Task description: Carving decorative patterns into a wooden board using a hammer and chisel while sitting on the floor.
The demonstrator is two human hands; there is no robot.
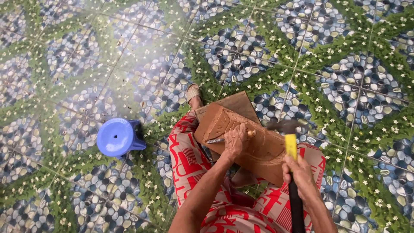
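Head view: a round blue plastic stool (117, 136) stands on the pebble-patterned tiled floor (336, 64), well left of the carved brown wooden panel (241, 140) resting on the person's lap. The left hand (235, 140) is closed around a metal chisel (214, 140) lying against the panel. The right hand (298, 174) is clenched on a yellow-and-black-handled hammer (288, 129), whose head is blurred at the panel's right edge.

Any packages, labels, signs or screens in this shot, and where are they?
No package, sign or screen shows.
Hammer: right hand holds it over the wooden carving; a plain yellow band wraps its neck.
Trousers: red with white letter-like print, under the carving.
Left hand holds a chisel on the wood.
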